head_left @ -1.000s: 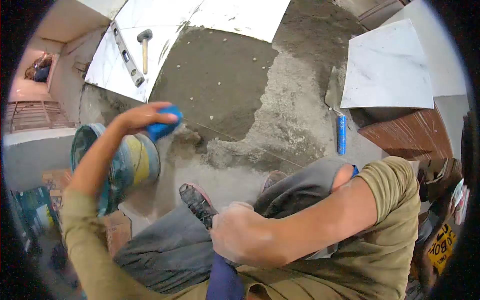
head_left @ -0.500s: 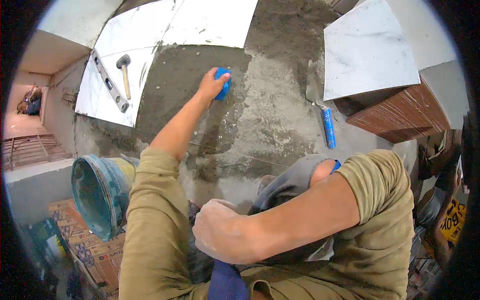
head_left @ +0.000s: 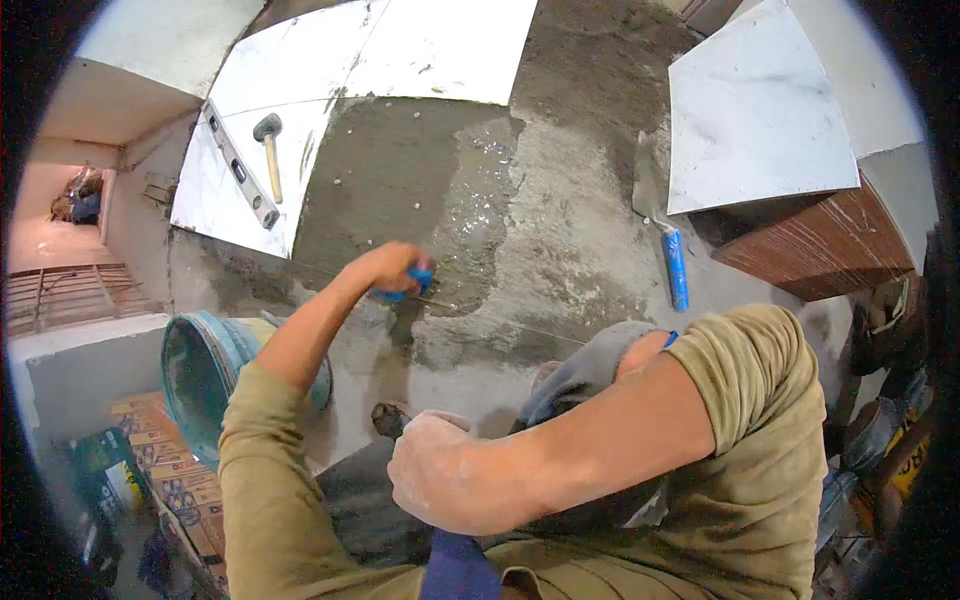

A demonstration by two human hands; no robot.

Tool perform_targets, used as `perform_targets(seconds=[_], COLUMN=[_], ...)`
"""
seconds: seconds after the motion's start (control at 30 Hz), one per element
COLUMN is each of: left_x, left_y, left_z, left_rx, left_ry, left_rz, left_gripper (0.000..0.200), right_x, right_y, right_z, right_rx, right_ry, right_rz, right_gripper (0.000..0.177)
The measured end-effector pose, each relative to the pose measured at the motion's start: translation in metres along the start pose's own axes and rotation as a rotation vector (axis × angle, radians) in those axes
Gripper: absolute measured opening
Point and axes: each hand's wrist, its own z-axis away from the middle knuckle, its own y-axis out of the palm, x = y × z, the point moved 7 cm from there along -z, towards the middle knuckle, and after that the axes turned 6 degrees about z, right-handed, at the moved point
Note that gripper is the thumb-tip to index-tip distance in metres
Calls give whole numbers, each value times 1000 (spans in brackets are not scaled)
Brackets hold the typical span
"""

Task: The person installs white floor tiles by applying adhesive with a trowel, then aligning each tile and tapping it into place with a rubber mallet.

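Note:
My left hand grips a small blue cup low over the grey mortar bed, close to a taut string line. A wet, shiny streak runs down the mortar just beyond it. My right hand rests closed on my knee, dusted with cement, and I cannot see anything in it. I squat with one shoe visible below.
A blue-green bucket stands at my left. Laid white tiles carry a spirit level and a rubber mallet. A blue-handled trowel lies by a loose tile on stacked boxes. Cartons sit at lower left.
My left hand pulled the blue cup back from the far mortar toward me, leaving a wet streak on the bed. The right hand stayed on my knee.

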Motion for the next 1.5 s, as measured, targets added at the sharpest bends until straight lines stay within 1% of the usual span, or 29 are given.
perform_targets(seconds=[0.07,0.13,0.2,0.23,0.3,0.33,0.4,0.47,0.53,0.57,0.63,0.67,0.73,0.8,0.83,0.87,0.93,0.97,1.03,1.07,1.13,1.17,1.23,1.3,1.33,1.37,1.4,1.43,1.5], left_x=[22,39,33,37,44,51,63,17,-20,-28,-36,-38,-26,-1,22,44,99,122,170,191,211,228,251,236,242,245,208,232,204], left_y=[-26,-62,-102,-107,-130,-133,-122,-133,-146,-155,-172,-179,-186,-197,-203,-209,-230,-240,-261,-265,-268,-262,-249,-221,-196,-170,-156,-127,-106], left_z=[-30,-56,-51,-57,-51,-62,-101,-111,-127,-143,-171,-181,-205,-215,-220,-224,-212,-193,-161,-141,-100,-86,-64,-31,-23,-16,4,9,28], left_rx=[-181,-435,-805,-809,-1185,-1192,-794,-697,-607,-627,-712,-767,-799,-804,-795,-782,-846,-927,-999,-1069,-1178,-1178,-1173,-994,-829,-661,-374,-285,20], left_ry=[-73,-69,-244,-240,-140,-133,-105,31,80,91,74,48,-22,-7,-69,-125,-267,-266,-382,-451,-462,-468,-327,-285,-266,-245,-253,-292,-323], left_rz=[140,136,313,315,459,462,638,807,878,809,661,579,583,599,510,419,315,303,302,410,401,396,396,448,417,383,211,97,5], left_gripper=[36,32,31,31,35,35,43,50,53,54,54,54,51,45,42,40,38,38,39,39,35,35,28,19,18,19,28,33,35], right_x=[-1,-2,-5,-7,-11,-12,-13,-14,-20,-22,-33,-37,-44,-46,-48,-50,-61,-65,-69,-70,-70,-72,-76,-77,-78,-80,-79,-78,-78], right_y=[-2,-3,-8,-9,-8,-8,1,5,5,7,0,7,0,0,-5,-12,-9,-7,11,14,3,1,-6,-4,-2,-2,-5,-6,-2], right_z=[1,0,5,8,10,10,7,4,1,1,7,6,14,17,20,21,14,11,-2,-3,2,1,0,-9,-13,-15,-17,-18,-28], right_rx=[1,-8,-10,-12,-11,-19,-56,-92,-129,-120,-333,-327,-644,-665,-691,-690,-430,-428,-284,-279,-464,-469,-512,-499,-470,-483,-523,-559,-526], right_ry=[-1,-1,18,35,60,75,62,38,58,44,69,46,3,35,84,91,154,174,128,134,117,110,61,23,-8,-6,-34,-67,-48], right_rz=[-4,-4,-24,-41,-62,-81,-86,-83,-134,-113,-175,-156,-100,16,128,128,-82,-85,-238,-243,-115,-115,-93,-160,-225,-226,-248,-267,-193], right_gripper=[19,17,16,15,15,15,15,15,13,13,11,11,12,13,15,15,19,19,20,20,17,17,17,15,14,14,14,14,14])
